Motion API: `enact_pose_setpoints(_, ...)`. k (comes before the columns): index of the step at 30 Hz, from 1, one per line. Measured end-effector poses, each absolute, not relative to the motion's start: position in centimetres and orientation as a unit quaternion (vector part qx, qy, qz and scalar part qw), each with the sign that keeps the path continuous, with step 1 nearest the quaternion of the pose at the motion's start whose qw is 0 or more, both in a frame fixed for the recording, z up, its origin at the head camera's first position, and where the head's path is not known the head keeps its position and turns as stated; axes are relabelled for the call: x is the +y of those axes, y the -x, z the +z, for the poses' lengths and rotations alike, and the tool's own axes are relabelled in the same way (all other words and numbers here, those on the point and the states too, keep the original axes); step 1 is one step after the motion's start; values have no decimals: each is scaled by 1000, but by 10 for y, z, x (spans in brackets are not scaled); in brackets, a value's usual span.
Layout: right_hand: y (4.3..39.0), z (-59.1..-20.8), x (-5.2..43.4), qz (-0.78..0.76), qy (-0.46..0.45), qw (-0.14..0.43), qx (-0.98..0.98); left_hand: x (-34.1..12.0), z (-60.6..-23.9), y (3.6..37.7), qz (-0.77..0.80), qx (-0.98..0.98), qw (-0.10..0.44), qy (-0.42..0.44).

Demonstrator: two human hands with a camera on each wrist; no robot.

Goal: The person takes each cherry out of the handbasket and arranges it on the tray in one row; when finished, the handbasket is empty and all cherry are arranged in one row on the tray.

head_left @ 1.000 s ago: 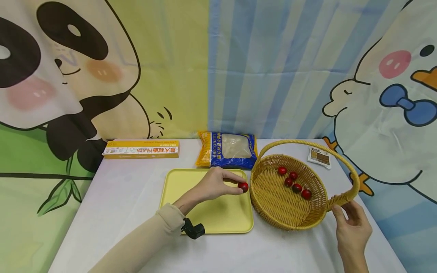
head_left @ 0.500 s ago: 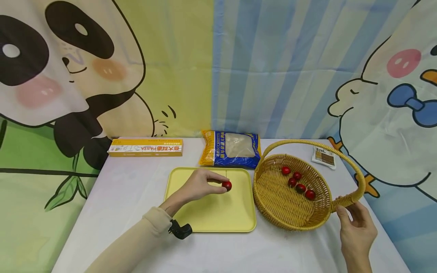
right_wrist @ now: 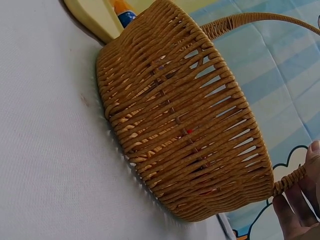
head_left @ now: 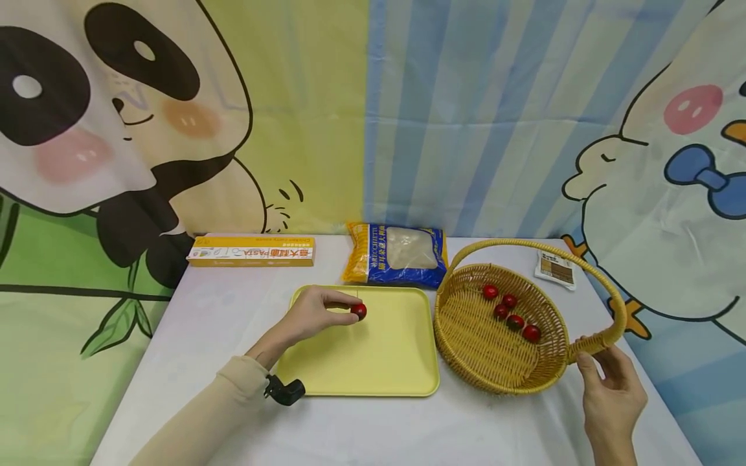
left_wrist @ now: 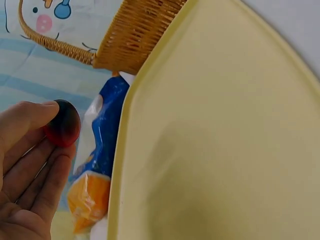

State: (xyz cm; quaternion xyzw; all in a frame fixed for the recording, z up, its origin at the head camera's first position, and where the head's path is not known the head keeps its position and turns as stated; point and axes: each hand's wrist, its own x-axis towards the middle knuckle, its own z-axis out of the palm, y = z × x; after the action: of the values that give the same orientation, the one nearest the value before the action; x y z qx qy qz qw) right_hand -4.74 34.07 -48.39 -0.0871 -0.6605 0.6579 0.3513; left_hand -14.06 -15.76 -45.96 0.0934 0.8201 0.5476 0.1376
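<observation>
The basket (head_left: 466,336) is rough woven wicker, the yellow tray (head_left: 379,362) smooth matt plastic, the tomato (head_left: 358,310) glossy, the tablecloth (head_left: 204,336) matt cloth.

We lose most of the right hand (right_wrist: 300,210) past the right wrist view's 4 o'clock corner; only fingertips show beside the basket (right_wrist: 185,120) handle. Through its weave the tomatoes are just red glints. In the left wrist view, the left hand (left_wrist: 25,170) is cropped at 8 o'clock, and its thumb covers part of the tomato (left_wrist: 64,122). The small packet (head_left: 556,268) has print too tiny to read.
</observation>
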Motion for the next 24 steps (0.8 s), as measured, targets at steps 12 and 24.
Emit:
enact_pose_setpoints(12, 48, -487, 343, 664, 79, 349, -656, -202, -476, 143, 511, 849, 114, -72)
enact_pose_setpoints(24, 47, -486, 342, 647, 97, 347, -672, -225, -483, 146, 484, 867, 107, -46)
